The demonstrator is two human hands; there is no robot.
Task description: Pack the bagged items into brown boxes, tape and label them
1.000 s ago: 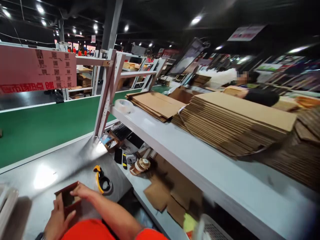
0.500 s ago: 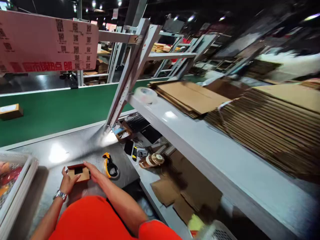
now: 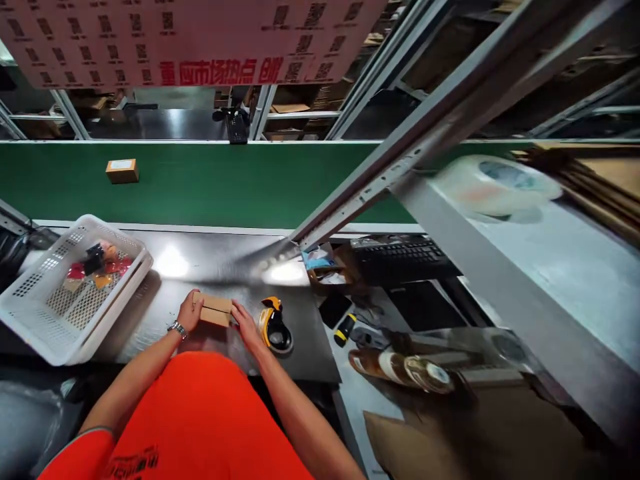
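A small brown cardboard box point(image 3: 215, 311) rests between my hands over the metal worktop point(image 3: 200, 263); its top flaps meet along a dark seam. My left hand point(image 3: 190, 312), with a metal watch at the wrist, grips the box's left end. At the opposite end, my right hand point(image 3: 245, 323) holds the box with fingers along its side. Just right of that hand lies a yellow-and-black tape dispenser point(image 3: 275, 327). What is inside the box is hidden.
A white plastic basket point(image 3: 75, 333) with small colourful items stands at left. Behind the worktop runs a green conveyor point(image 3: 225, 187) carrying a boxed parcel point(image 3: 122, 172). A slanted metal post point(image 3: 370, 190) and shelf point(image 3: 525, 300) bound the right side, with a keyboard point(image 3: 400, 259) underneath.
My view has swung left, bringing the whole basket into sight. The box stood open at the top with a dark gap; its flaps are now folded down between my hands.
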